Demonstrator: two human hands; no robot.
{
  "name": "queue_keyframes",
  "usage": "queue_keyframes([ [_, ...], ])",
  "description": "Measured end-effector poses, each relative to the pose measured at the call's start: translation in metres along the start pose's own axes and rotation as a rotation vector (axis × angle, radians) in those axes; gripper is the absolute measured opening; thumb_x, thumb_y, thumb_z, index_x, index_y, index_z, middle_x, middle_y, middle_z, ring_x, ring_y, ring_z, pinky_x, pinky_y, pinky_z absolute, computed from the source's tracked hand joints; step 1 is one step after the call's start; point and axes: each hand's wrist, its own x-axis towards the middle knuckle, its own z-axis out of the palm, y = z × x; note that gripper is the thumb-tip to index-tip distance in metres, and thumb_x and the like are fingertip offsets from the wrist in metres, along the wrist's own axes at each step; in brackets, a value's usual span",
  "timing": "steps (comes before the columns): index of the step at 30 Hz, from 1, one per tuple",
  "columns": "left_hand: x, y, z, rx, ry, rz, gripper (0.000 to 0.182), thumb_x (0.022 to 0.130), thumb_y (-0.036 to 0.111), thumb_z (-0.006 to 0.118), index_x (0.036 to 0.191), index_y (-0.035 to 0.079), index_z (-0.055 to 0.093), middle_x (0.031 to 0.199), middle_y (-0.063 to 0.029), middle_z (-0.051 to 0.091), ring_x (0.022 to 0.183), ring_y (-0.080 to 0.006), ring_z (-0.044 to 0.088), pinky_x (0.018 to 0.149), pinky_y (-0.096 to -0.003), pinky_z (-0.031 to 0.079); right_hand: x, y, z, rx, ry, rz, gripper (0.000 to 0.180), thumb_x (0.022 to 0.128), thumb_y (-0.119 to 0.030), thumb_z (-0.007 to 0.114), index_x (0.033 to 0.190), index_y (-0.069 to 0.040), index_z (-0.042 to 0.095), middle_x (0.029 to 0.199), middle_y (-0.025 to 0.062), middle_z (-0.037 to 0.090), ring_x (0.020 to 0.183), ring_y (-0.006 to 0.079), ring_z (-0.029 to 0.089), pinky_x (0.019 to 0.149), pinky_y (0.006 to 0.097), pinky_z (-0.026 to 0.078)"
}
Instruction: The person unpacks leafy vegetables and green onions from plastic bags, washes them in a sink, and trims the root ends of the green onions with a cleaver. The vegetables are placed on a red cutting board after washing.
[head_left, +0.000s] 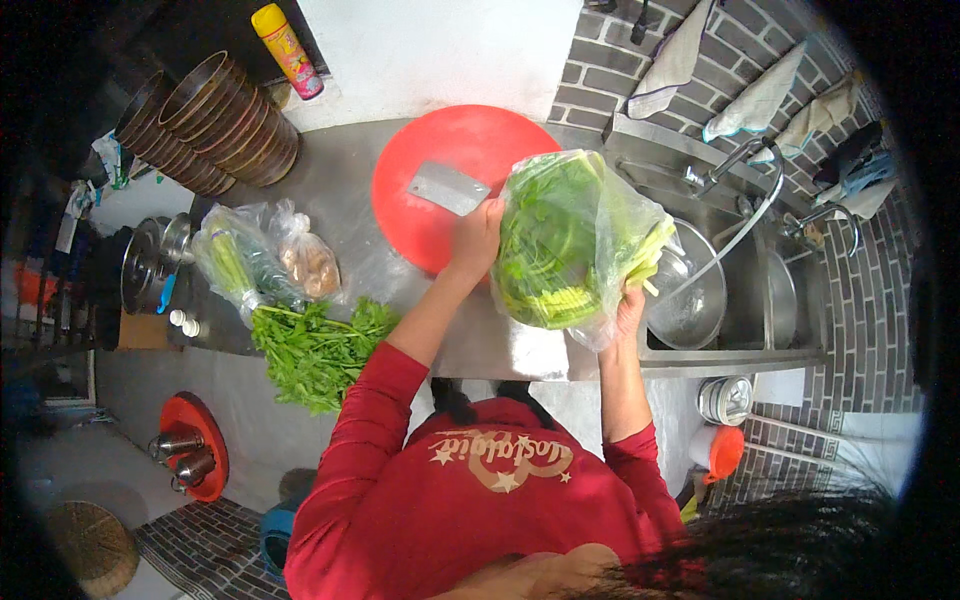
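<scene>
Both my hands hold up a clear plastic bag of leafy green vegetables above the counter. My left hand grips its left side, with the fingers partly hidden behind it. At the lower right, my right hand holds the bag where pale green stalks stick out. Behind the bag lies a round red cutting board, partly covered by it. A metal cleaver rests flat on the board, close to my left hand; its handle is not visible.
On the steel counter, leafy celery overhangs the front edge beside bagged vegetables and a bag of brown lumps. Stacked brown buckets and a yellow spray can stand behind. A sink holds a metal bowl under a faucet.
</scene>
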Motion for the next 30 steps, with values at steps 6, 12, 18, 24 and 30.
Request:
queue_keyframes([
  [6, -0.026, 0.042, 0.04, -0.158, 0.216, 0.179, 0.02, 0.091, 0.019, 0.052, 0.101, 0.003, 0.059, 0.08, -0.0094, 0.06, 0.075, -0.0223, 0.058, 0.068, -0.0334, 0.047, 0.025, -0.049, -0.007, 0.019, 0.106, -0.164, 0.051, 0.071, -0.022, 0.067, 0.119, -0.009, 0.053, 0.11, 0.0096, 0.06, 0.102, 0.027, 0.057, 0.09, 0.0443, 0.047],
  [12, -0.08, 0.091, 0.113, -0.239, -0.045, 0.105, 0.022, 0.079, 0.015, 0.066, 0.097, 0.003, 0.059, 0.084, -0.0077, 0.058, 0.075, -0.0144, 0.056, 0.065, -0.0271, 0.045, 0.076, -0.072, 0.009, 0.121, 0.039, -0.366, 0.05, 0.07, -0.008, 0.063, 0.118, -0.004, 0.05, 0.106, 0.0078, 0.058, 0.1, 0.0213, 0.055, 0.093, 0.0359, 0.044],
  [18, -0.049, 0.04, 0.135, -0.818, -0.045, -0.242, 0.025, 0.088, 0.019, 0.051, 0.105, 0.003, 0.059, 0.094, -0.0042, 0.061, 0.084, -0.0167, 0.06, 0.072, -0.0303, 0.05, 0.084, -0.082, -0.001, 0.022, -0.01, -0.32, 0.052, 0.068, -0.009, 0.063, 0.118, -0.008, 0.05, 0.106, 0.0067, 0.057, 0.098, 0.0229, 0.055, 0.091, 0.0372, 0.044],
  [24, -0.011, 0.01, 0.118, -1.397, -0.054, -0.675, 0.034, 0.089, 0.029, 0.041, 0.104, 0.005, 0.058, 0.093, -0.006, 0.063, 0.084, -0.0185, 0.061, 0.076, -0.0338, 0.051, 0.096, -0.105, -0.018, 0.249, 0.051, -0.029, 0.039, 0.07, -0.013, 0.062, 0.109, -0.008, 0.057, 0.107, 0.0074, 0.059, 0.082, 0.0229, 0.052, 0.078, 0.0352, 0.046],
  [30, 0.037, -0.024, 0.089, -1.276, 0.132, -0.684, 0.031, 0.088, 0.032, 0.046, 0.098, 0.007, 0.062, 0.087, -0.0056, 0.065, 0.078, -0.0206, 0.063, 0.066, -0.0346, 0.053, 0.089, -0.147, -0.03, 0.2, 0.033, 0.153, 0.02, 0.083, -0.02, 0.055, 0.097, -0.006, 0.059, 0.087, 0.006, 0.06, 0.065, 0.0167, 0.052, 0.051, 0.027, 0.044],
])
